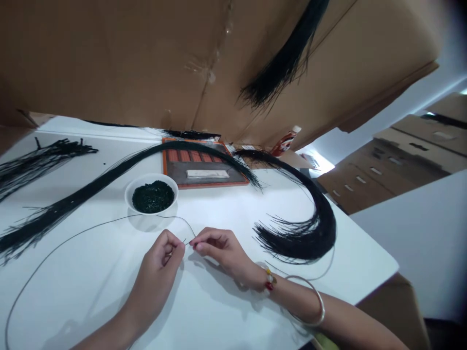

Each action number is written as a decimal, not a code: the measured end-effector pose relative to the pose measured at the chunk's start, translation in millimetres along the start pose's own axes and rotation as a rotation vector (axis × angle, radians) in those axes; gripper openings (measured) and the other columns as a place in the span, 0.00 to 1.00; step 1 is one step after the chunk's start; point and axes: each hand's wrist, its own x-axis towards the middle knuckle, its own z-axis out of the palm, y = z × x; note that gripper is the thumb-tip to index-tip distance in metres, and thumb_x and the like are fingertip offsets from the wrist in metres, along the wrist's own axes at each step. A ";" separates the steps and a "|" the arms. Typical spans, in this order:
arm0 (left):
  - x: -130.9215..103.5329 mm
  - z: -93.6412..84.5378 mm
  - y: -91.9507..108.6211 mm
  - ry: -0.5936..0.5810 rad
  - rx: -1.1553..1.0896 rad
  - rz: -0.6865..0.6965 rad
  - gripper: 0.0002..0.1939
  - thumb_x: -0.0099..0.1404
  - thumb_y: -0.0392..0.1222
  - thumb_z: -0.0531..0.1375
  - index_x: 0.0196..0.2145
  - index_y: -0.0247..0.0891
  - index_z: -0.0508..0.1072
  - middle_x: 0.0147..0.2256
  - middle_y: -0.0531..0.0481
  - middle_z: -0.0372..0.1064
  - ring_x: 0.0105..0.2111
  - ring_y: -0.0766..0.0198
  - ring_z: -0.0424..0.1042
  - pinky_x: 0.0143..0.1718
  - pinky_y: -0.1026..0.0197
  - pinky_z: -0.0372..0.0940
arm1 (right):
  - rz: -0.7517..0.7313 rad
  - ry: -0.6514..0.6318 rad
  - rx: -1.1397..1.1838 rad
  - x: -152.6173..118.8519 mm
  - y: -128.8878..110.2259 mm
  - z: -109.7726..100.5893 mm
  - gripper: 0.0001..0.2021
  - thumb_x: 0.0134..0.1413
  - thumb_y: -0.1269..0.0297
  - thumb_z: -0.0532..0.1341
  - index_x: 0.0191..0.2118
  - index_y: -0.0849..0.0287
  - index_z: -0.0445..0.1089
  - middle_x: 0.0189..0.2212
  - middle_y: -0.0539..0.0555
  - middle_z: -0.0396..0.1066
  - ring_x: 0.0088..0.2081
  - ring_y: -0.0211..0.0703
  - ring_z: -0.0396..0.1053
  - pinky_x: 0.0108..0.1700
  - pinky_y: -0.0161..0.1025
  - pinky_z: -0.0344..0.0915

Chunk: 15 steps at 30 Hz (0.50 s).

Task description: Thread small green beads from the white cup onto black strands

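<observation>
Low in the frame's centre, the left hand (pixel 162 257) and right hand (pixel 219 248) meet fingertip to fingertip, both pinched closed, forearms angling in from the bottom edge.

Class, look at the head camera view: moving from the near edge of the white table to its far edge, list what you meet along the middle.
Left hand and right hand pinching a thin dark strand → white round bowl of small dark bits → orange-framed grey board → brown cardboard wall.
</observation>
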 end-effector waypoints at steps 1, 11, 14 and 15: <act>0.2 0.4 1.1 0.002 0.028 0.017 0.15 0.66 0.53 0.57 0.29 0.40 0.61 0.22 0.60 0.53 0.22 0.70 0.51 0.24 0.67 0.48 | -0.016 -0.008 -0.003 -0.3 0.6 -0.2 0.07 0.52 0.59 0.72 0.36 0.55 0.82 0.34 0.51 0.77 0.35 0.37 0.71 0.41 0.36 0.66; 0.1 0.5 3.8 -0.014 0.109 0.026 0.12 0.60 0.49 0.57 0.28 0.40 0.61 0.21 0.60 0.51 0.22 0.69 0.52 0.23 0.67 0.50 | -0.046 -0.006 -0.068 -2.0 -2.2 0.9 0.09 0.53 0.57 0.71 0.34 0.57 0.81 0.31 0.52 0.76 0.34 0.39 0.72 0.42 0.39 0.69; 0.2 0.5 4.9 -0.025 0.107 0.009 0.11 0.60 0.49 0.57 0.28 0.40 0.61 0.22 0.60 0.52 0.23 0.69 0.52 0.23 0.67 0.50 | -0.052 -0.011 -0.103 -2.8 -3.5 1.2 0.09 0.54 0.56 0.70 0.34 0.57 0.81 0.31 0.52 0.76 0.34 0.39 0.71 0.41 0.39 0.69; 0.1 0.4 5.2 -0.028 0.109 0.004 0.11 0.60 0.49 0.57 0.28 0.40 0.61 0.22 0.60 0.52 0.23 0.69 0.52 0.23 0.67 0.51 | -0.057 -0.013 -0.119 -3.1 -4.0 1.3 0.10 0.55 0.56 0.70 0.34 0.57 0.81 0.31 0.53 0.76 0.34 0.39 0.71 0.41 0.40 0.69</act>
